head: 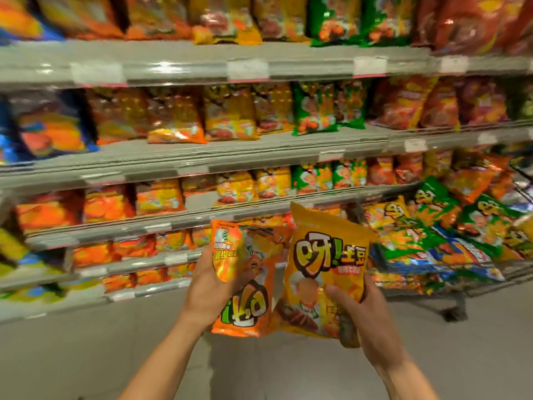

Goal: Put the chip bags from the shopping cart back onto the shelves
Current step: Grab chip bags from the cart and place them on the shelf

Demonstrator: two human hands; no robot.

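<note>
An orange chip bag (248,287) is being gripped by the left hand (212,287) and a yellow chip bag (326,272) by the right hand (364,310), apparently being carried from the shopping cart (461,287) towards the shelves (173,258), where matching rows are to be found next.

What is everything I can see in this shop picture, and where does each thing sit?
Orange chip bag: one, orange, upside down, held low in the middle, left of the yellow bag.
Yellow chip bag: one, yellow, upright, held low in the middle, right of the orange bag.
Shelved bags: too many to count; orange, yellow, green, red and blue; standing in rows on every shelf level.
Shelves: several grey levels, across the left and middle.
Cart bags: a heap, mostly green, orange and blue, at the right.
Shopping cart: one, grey metal, at the right, under the heap.
Floor: grey, along the bottom.
Left hand: one, grips the orange bag.
Right hand: one, grips the yellow bag.
</note>
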